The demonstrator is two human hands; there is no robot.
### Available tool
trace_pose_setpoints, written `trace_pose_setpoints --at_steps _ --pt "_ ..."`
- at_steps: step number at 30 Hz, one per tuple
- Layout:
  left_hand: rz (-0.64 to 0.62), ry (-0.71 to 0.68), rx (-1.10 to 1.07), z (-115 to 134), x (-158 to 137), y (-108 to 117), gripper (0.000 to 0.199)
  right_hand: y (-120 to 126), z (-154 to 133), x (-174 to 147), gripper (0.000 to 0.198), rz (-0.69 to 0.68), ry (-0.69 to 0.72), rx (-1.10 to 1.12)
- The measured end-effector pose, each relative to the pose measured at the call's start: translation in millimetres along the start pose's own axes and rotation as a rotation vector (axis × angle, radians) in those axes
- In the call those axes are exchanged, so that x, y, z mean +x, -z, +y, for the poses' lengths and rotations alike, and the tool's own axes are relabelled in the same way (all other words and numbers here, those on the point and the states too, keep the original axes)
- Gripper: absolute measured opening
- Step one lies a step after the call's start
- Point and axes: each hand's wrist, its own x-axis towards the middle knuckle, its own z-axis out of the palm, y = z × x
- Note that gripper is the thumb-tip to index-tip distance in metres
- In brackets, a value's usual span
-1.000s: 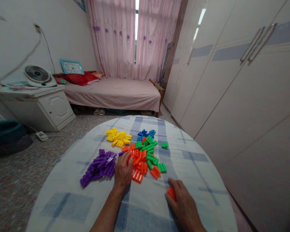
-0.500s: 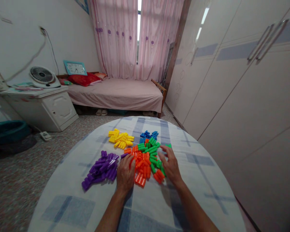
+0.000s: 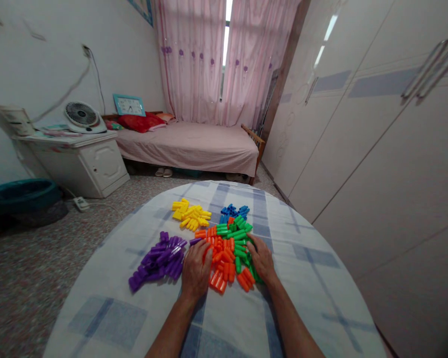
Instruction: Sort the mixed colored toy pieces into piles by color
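Note:
My left hand [image 3: 196, 269] rests between the purple blocks [image 3: 165, 257] and the orange blocks [image 3: 221, 251], its fingers loosely curved and thumb apart against the orange pile's left side. A lone purple block [image 3: 195, 241] lies by its fingertips. On the other side, my right hand [image 3: 262, 258] is open with bent fingers, touching the right edge of the green blocks [image 3: 239, 229]. The green and orange plastic blocks lie against each other. Some orange ones [image 3: 245, 279] sit near my right wrist. Neither hand shows a block lifted off the table.
Yellow blocks [image 3: 191, 215] and blue blocks [image 3: 235, 211] lie farther back on the round table with its checked cloth [image 3: 108, 318]. Beyond stand a bed [image 3: 194, 144], a cabinet with a fan [image 3: 84, 117], a teal bin [image 3: 22, 196], and a tall wardrobe [image 3: 358, 174] on the right.
My right hand has moved inward and lower against the green blocks. The green piece beyond its fingers no longer lies apart there. My left hand stays beside the orange pile. The view has shifted slightly.

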Motion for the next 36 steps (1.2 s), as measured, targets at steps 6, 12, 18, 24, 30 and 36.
trace_pose_setpoints --at_steps 6,12,18,24,30,36 --pt "0.029 -0.007 -0.079 10.7 -1.6 6.6 0.029 2.6 -9.2 -12.4 0.048 -0.006 0.001 0.064" --pt "0.137 -0.075 -0.091 27.6 -3.0 15.9 0.029 2.5 -5.2 -8.6 0.052 -0.014 -0.018 0.047" --pt "0.207 -0.095 0.029 28.9 14.8 61.7 0.034 3.0 -4.5 -10.1 0.055 0.007 -0.078 0.121" --pt "0.317 0.104 0.297 -59.7 18.0 117.8 0.044 1.0 -2.2 -9.3 0.052 0.018 -0.076 0.149" --pt "0.034 0.224 0.243 -104.4 3.9 115.3 0.050 -0.4 -0.9 -8.1 0.050 0.018 -0.076 0.125" --pt "0.045 0.345 -0.109 -56.5 11.1 81.4 0.051 -1.1 -2.4 -8.6 0.047 0.032 -0.067 0.108"
